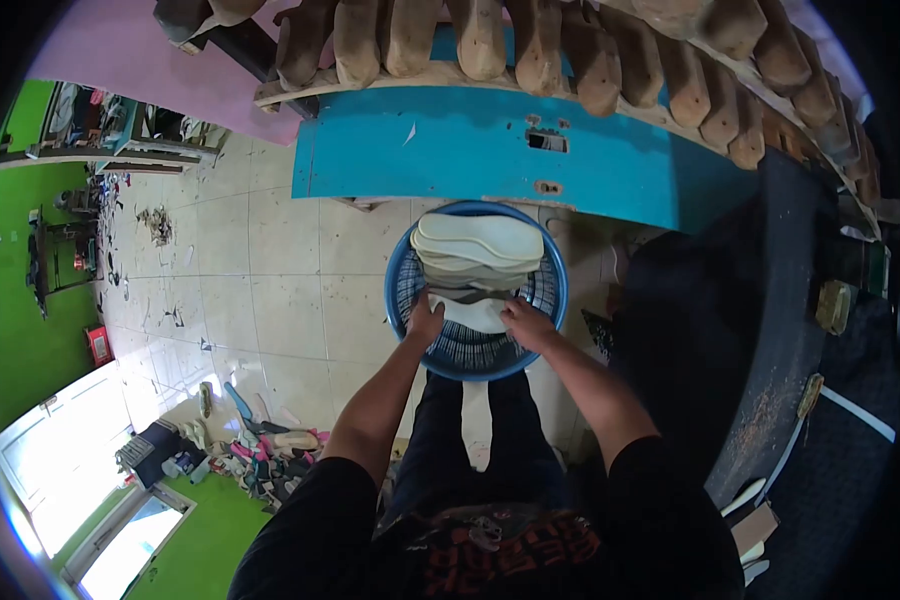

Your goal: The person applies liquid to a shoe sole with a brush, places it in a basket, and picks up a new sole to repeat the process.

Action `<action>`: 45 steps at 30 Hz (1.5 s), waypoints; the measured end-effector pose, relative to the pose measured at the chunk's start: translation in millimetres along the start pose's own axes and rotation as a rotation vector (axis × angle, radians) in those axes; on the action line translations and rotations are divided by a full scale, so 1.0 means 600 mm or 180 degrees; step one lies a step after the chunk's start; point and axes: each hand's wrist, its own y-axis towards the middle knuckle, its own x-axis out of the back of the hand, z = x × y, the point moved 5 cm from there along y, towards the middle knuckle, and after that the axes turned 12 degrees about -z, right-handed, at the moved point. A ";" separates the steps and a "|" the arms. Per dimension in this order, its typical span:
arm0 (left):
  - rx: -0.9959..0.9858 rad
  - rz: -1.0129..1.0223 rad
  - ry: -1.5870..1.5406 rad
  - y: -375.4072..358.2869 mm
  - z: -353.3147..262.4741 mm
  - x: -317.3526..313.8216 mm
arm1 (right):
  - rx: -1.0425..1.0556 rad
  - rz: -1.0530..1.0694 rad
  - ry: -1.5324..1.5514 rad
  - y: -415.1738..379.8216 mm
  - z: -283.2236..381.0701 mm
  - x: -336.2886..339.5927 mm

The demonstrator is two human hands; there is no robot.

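Observation:
A round blue plastic basket with slatted sides stands in front of my legs. Stacked cream-coloured shoe soles lie in its far half, their edges overlapping. In the near half, a pale shoe sole stretches across between my hands. My left hand is closed on its left end, thumb on top. At the other end my right hand grips it with curled fingers. Both hands are inside the basket's rim as seen from above.
Beyond the basket is a blue panel with cut-outs, below racks of wooden shoe lasts. A dark bench stands at the right. Scraps and shoe parts are heaped at the lower left on the tiled floor.

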 end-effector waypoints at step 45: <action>-0.0526 0.1508 0.2463 -0.047 -0.082 -0.102 | -0.1239 0.0486 -0.0606 -0.008 0.044 -0.090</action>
